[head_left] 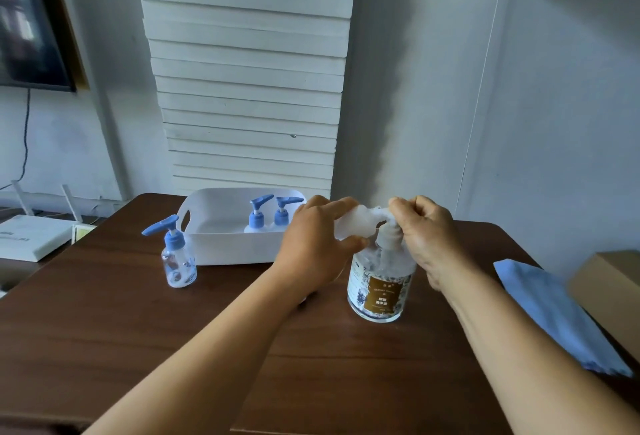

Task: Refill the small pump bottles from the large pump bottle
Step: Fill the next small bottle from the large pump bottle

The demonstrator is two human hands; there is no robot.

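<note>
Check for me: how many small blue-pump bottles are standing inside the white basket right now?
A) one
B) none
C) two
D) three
C: two small bottles with blue pumps stand side by side in the white basket, while a third stands outside it on the table, to the basket's left.

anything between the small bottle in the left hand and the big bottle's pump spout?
Nothing visible. The left hand holds a small clear bottle tilted right up against the spout of the large pump bottle, while the right hand grips the pump head. The actual mouth-to-spout contact is blurred.
</note>
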